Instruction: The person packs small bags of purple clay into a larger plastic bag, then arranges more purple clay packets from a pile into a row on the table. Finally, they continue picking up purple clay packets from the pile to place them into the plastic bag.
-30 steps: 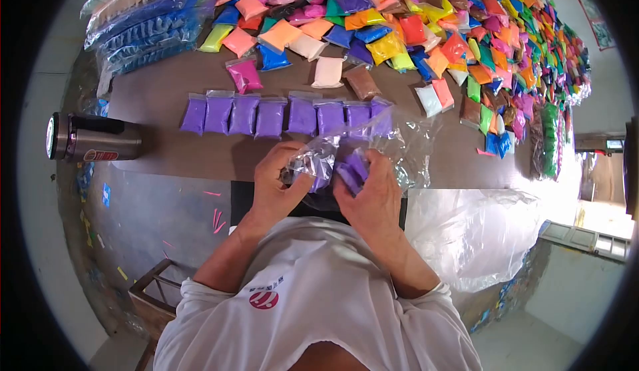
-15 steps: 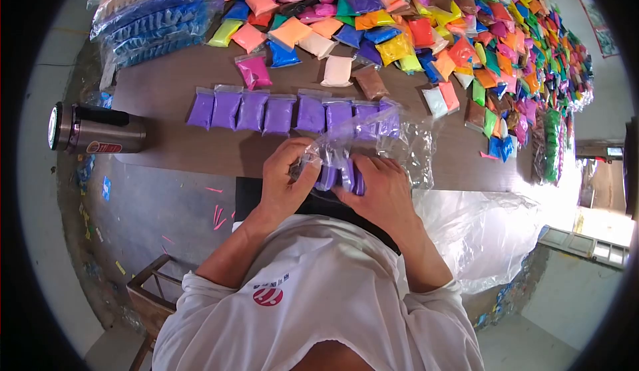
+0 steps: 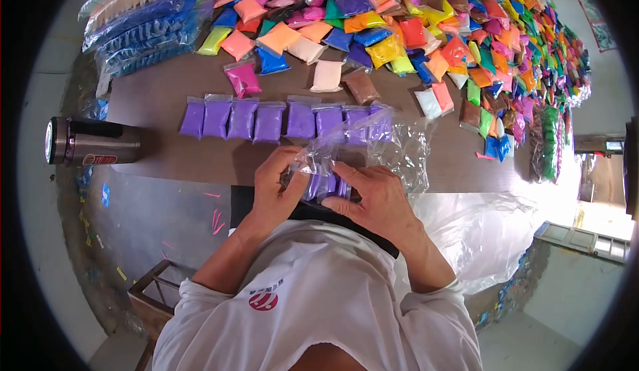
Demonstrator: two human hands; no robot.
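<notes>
A clear plastic bag (image 3: 407, 155) lies at the table's front edge, its mouth toward me and its film spread to the right. Several purple packets (image 3: 322, 186) sit side by side inside it. My left hand (image 3: 276, 183) is closed round the bag's left side. On the other side, my right hand (image 3: 378, 201) grips the bag and the packets' right end, index finger on the film and thumb lower down. Behind the bag stretches a row of purple packets (image 3: 243, 118), its right end partly covered by the film.
Across the back and right rises a big heap of coloured packets (image 3: 386, 50). Packed clear bags (image 3: 150, 35) lie at the back left. A steel flask (image 3: 100, 142) rests on its side at the left edge. Clear plastic sheeting (image 3: 472, 238) hangs by the right front.
My right index finger has lifted up onto the film, and its thumb has come away from the packets' front. The packets in the bag show more. The view has shifted slightly.
</notes>
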